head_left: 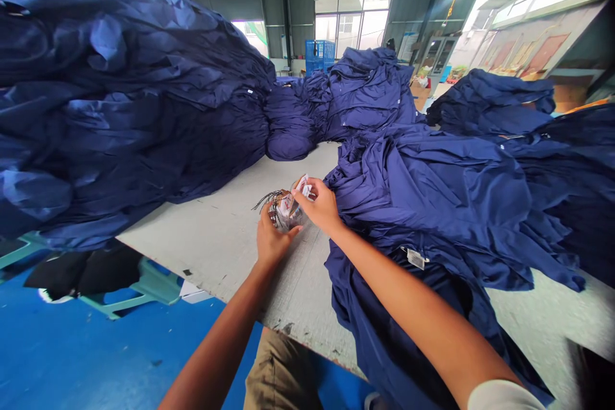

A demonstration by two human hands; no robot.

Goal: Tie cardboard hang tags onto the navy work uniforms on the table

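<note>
Over the pale table, my left hand [273, 237] curls around a clear plastic bag or tub [288, 223]; I cannot tell which. Inside and at its top are hang tags [285, 206], white and brown with red print, and their black strings [269, 197] stick out to the left. My right hand [323, 206] pinches white hang tags [303, 186] at the mouth of the plastic. Just right of my hands lies a navy garment [432, 179]. A white label [415, 259] shows on the navy cloth nearer to me.
A tall heap of navy garments [144, 96] covers the table's left side. More navy piles [368, 86] stand at the back and right. The table [221, 237] has its edge close to my legs. A green stool [154, 285] with black cloth stands below left. A blue crate [319, 54] is behind.
</note>
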